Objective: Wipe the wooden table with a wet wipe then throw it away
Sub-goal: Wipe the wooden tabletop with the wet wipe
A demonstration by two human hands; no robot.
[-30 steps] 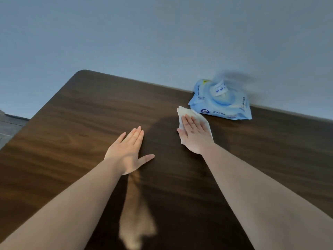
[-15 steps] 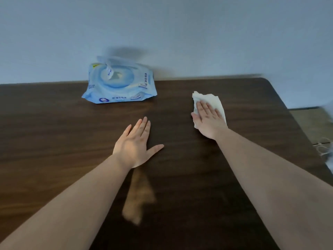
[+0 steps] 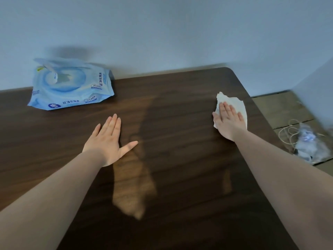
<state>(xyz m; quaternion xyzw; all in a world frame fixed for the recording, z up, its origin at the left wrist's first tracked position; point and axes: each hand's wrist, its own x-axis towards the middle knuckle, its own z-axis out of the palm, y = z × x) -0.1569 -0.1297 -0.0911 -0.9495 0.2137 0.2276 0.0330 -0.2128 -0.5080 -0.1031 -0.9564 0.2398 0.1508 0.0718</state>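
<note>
A dark wooden table (image 3: 180, 159) fills most of the view and runs up to a pale wall. My right hand (image 3: 228, 123) lies flat, fingers together, pressing a white wet wipe (image 3: 234, 103) onto the table near its far right corner. The wipe sticks out beyond my fingertips and to the right of them. My left hand (image 3: 108, 141) rests flat on the wood near the middle, fingers straight, thumb spread, holding nothing. A blue pack of wet wipes (image 3: 70, 85) lies at the far left against the wall, its flap lifted.
The table's right edge runs diagonally down from the rounded far corner (image 3: 232, 69). Beyond it, on the floor, lie a clear plastic bag (image 3: 310, 145) and a coiled pale cord (image 3: 290, 130). A wall corner rises at the far right.
My right hand has slid the wipe rightward across the table, from beside the blue pack to near the far right corner. My view has swung right. The left hand stays flat.
</note>
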